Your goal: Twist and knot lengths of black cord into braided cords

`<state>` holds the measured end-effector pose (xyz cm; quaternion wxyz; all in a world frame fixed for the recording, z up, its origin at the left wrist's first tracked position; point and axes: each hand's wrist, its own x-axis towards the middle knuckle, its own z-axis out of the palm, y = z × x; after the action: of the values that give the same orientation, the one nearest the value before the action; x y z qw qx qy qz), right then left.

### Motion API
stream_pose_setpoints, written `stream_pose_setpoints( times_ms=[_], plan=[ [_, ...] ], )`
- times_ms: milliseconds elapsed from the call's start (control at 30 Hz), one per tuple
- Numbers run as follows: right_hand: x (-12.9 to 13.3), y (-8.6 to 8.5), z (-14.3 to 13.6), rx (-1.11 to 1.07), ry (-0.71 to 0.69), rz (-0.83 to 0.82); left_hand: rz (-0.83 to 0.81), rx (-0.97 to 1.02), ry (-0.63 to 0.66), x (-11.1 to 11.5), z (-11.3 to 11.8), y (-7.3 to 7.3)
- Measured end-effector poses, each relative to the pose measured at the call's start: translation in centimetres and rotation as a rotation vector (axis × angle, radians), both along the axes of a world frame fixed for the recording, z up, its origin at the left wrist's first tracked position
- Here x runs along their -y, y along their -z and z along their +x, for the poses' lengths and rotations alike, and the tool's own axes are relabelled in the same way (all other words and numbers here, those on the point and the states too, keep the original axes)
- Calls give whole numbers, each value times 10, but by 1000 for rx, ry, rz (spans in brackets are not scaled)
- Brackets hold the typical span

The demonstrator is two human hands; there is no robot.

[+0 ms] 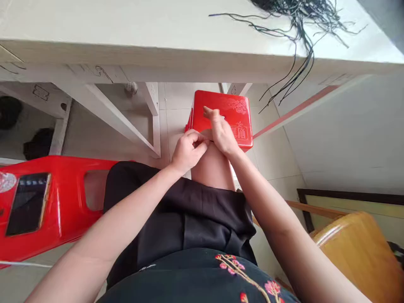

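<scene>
My left hand [190, 150] is closed in a pinch over my bare leg [212, 168]. A short bit of thin dark cord [211, 141] shows at its fingertips and runs under my right hand; the rest of it is hidden. My right hand [222, 134] lies against the leg near the knee, its fingers stretched out and pointing away from me. Below both hands stands a red plastic stool [221, 101] with a pale printed pattern. On the white table [126, 25] ahead lies a tangled bundle of dark cords [303, 21], several ends hanging over the edge.
At my left a red plastic stool [69, 202] carries a phone [28, 204] and a clear plastic item [6, 182]. White table legs [116, 120] stand in front. A wooden chair [362, 248] is at the right, near a pale wall [347, 139].
</scene>
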<state>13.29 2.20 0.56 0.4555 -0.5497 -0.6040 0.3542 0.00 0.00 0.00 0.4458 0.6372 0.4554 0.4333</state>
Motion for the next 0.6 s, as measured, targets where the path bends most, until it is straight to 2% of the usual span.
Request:
stream_pose_setpoints(
  times_ms=[67, 133, 167, 200, 267, 333, 400, 600],
  plan=[
    [29, -15, 4, -49, 249, 164, -135, 104, -70, 4, -3, -5],
    [57, -24, 1, -146, 374, 238, -261, 210, -112, 9, -8, -11],
    [71, -26, -3, -207, 393, 206, -333, 274, -124, 12, -11, -16],
    [82, -26, -9, -271, 333, 128, -393, 330, -127, 16, -14, -20],
    [99, -23, -24, -443, 96, -111, -472, 412, -101, 24, -19, -29],
    [104, -17, -38, -640, 55, -179, -516, 468, -59, 33, -24, -36],
    [100, -14, -48, -769, 76, -171, -537, 500, -29, 41, -28, -38],
    [89, -12, -57, -699, 32, -165, -591, 543, -100, 52, -39, -34]
  ],
)
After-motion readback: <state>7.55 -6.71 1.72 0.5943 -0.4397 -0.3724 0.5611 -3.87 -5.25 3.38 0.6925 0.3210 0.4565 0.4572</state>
